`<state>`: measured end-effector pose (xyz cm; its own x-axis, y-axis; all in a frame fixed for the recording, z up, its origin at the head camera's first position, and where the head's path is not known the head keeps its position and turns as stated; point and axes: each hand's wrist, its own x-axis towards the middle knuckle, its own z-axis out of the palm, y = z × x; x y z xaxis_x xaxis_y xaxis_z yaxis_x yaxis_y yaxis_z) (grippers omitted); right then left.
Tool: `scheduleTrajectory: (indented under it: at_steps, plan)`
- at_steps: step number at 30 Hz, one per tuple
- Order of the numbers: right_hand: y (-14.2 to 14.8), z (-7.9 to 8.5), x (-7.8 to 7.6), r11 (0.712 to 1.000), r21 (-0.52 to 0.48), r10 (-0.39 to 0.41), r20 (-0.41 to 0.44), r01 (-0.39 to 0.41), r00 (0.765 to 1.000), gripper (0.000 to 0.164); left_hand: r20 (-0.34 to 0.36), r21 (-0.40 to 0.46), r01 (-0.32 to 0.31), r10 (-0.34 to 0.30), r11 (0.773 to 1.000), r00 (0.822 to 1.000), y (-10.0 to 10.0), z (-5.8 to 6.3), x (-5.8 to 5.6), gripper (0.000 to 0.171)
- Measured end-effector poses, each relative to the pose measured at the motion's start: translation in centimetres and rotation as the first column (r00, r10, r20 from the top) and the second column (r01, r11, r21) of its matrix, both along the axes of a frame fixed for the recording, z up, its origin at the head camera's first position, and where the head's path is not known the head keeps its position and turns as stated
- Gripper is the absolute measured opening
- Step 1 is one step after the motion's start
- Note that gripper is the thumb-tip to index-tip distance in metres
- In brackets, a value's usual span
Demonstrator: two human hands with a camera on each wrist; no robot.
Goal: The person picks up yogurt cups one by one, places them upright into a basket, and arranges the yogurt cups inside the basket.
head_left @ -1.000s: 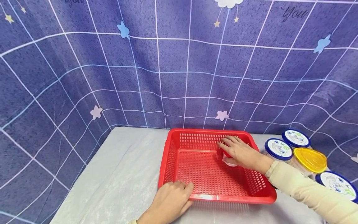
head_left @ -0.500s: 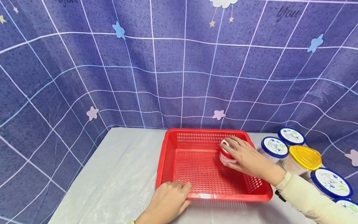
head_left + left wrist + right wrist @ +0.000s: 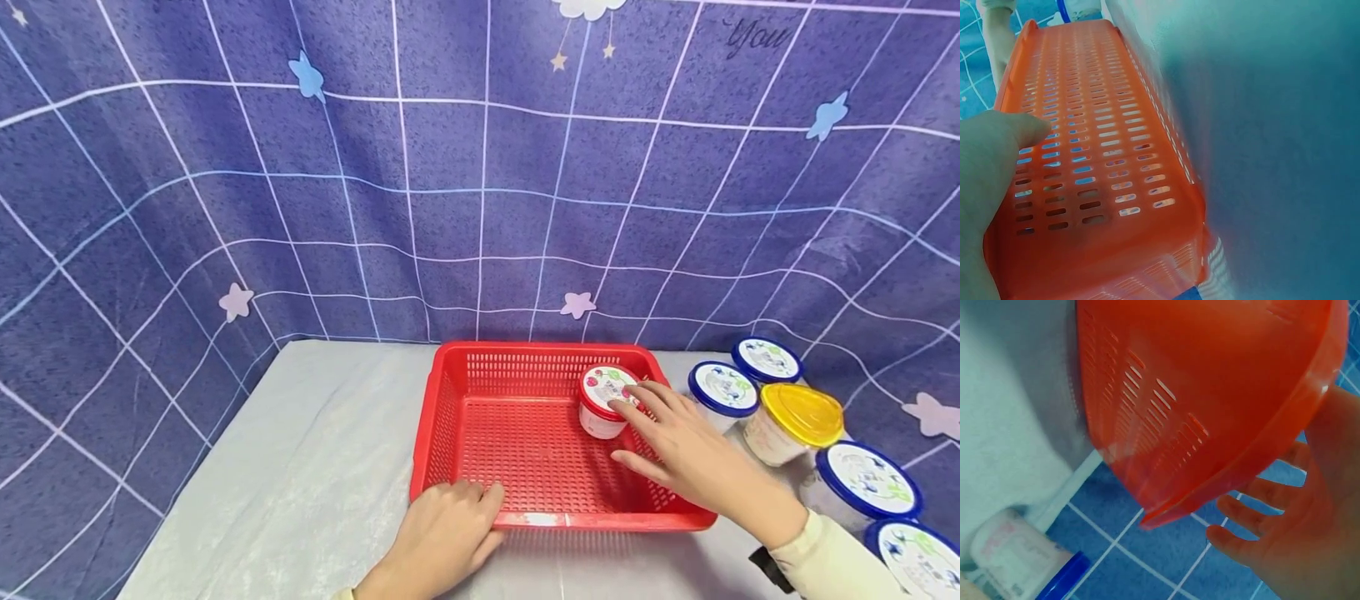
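A red plastic basket [image 3: 540, 523] with slotted walls sits on the table. My left hand [image 3: 442, 533] grips its front rim near the left corner; in the left wrist view the thumb lies over the outer wall. Inside the basket, at the back right, a small tub [image 3: 602, 423] with a red lid and a fruit-printed white top stands upright. Just right of the tub is my right hand [image 3: 682, 446], over the basket's right side with its fingers spread and nothing held. Whether a fingertip still touches the lid is hard to tell.
Right of the basket, several tubs stand on the table [image 3: 315, 433]: blue-lidded ones, such as a near tub [image 3: 862, 483] and a far tub [image 3: 767, 358], and a yellow-lidded tub [image 3: 798, 417]. A purple-blue curtain [image 3: 450, 217] hangs behind.
My right hand has let go of the red-lidded tub inside the basket and drawn back to the right. The left hand stays on the rim. The view has shifted slightly right.
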<state>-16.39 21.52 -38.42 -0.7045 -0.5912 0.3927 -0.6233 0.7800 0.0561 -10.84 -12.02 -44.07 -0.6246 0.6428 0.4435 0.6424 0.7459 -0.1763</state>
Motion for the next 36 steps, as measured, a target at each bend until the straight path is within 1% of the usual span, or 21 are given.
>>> scheduleTrajectory:
  at_steps: [4,7,11,14,18,23,28,33,36]
  plan:
    - [1.0,-0.2,1.3,0.999,-0.049,-0.011,-0.039,0.01,0.999,0.064,0.022,-0.013,-0.011,0.011,1.0,1.0,0.1,0.0,0.0,0.039]
    - [1.7,-0.2,2.3,0.997,-0.07,-0.043,-0.038,0.04,0.998,0.063,0.032,-0.016,-0.01,0.011,1.0,0.999,0.0,0.0,-0.1,0.04]
    - [2.3,-0.1,3.6,0.992,-0.08,-0.095,-0.004,0.095,0.995,0.062,0.025,-0.012,-0.007,0.007,1.0,1.0,0.0,0.1,-0.1,0.041]
    - [2.7,-0.1,4.4,0.991,-0.084,-0.1,0.003,0.1,0.995,0.062,0.023,-0.008,-0.008,0.008,1.0,1.0,0.0,0.1,-0.1,0.041]
    - [3.1,-0.3,5.3,0.991,-0.084,-0.108,-0.008,0.107,0.994,0.063,0.021,0.013,0.0,-0.001,1.0,1.0,0.0,0.0,-0.2,0.039]
    - [3.3,-0.7,6.7,0.983,-0.091,-0.157,0.02,0.159,0.987,0.065,0.016,0.043,0.021,-0.022,0.999,1.0,0.2,-0.3,-0.3,0.036]
    - [3.3,-0.9,7.3,0.973,-0.135,-0.184,0.039,0.188,0.982,0.065,0.013,0.054,0.023,-0.023,0.998,1.0,0.3,-0.4,-0.3,0.035]
    - [3.9,-0.9,7.7,0.961,-0.193,-0.198,0.013,0.196,0.98,0.067,-0.004,0.073,0.027,-0.027,0.997,1.0,0.3,-0.4,-0.3,0.032]
    - [4.7,-0.9,8.2,0.95,-0.22,-0.223,0.014,0.221,0.975,0.069,-0.012,0.079,0.032,-0.031,0.996,0.999,0.4,-0.3,-0.4,0.031]
